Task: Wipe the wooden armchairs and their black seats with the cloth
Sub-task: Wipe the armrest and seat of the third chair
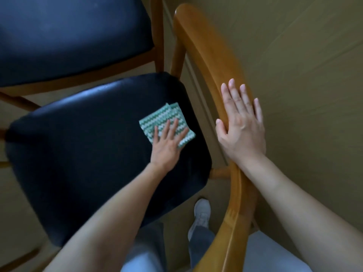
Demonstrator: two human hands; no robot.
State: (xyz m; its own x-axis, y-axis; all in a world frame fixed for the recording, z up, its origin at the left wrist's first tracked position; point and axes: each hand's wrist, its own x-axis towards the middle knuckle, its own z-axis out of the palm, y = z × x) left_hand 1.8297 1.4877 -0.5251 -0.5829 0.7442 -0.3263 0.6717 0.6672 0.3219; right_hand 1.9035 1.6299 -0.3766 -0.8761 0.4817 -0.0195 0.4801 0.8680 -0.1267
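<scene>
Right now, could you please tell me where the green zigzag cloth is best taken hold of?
The green zigzag cloth lies folded flat on the black seat, its near half under the left hand; probably pinch the free far corner from above.

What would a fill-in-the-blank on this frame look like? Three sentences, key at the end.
1. The left hand presses the cloth flat on the nearer chair's black ____.
2. The right hand rests, fingers straight, on the wooden ____.
3. The cloth has a zigzag pattern in white and ____.
Missing words: seat; armrest; green.
</scene>
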